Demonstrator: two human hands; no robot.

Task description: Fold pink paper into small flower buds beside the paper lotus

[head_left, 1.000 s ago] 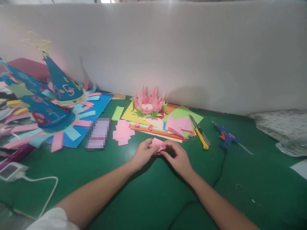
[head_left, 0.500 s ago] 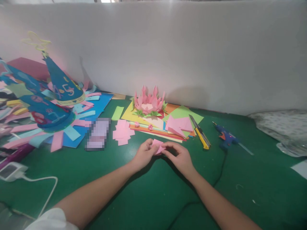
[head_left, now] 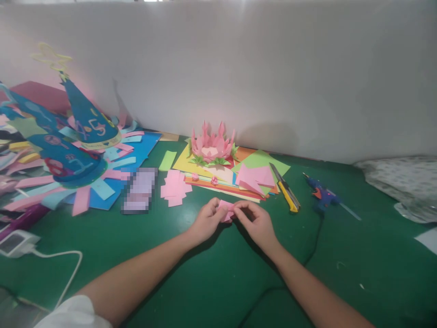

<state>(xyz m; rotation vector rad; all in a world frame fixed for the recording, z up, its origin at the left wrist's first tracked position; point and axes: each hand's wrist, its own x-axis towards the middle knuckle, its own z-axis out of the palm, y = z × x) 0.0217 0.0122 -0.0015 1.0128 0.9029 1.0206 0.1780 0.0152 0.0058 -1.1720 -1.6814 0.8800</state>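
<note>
Over the flat green tabletop, the bare left hand grips a small folded pink paper; the bare right hand pinches its right edge.

A loose white sleeve edges the bare left forearm; the right forearm is bare too.

We've got two blue cone hats at left, pixelated slab just right, white cabled device nearer us, patterned cloth far right.

pink paper partly behind fingers
</note>
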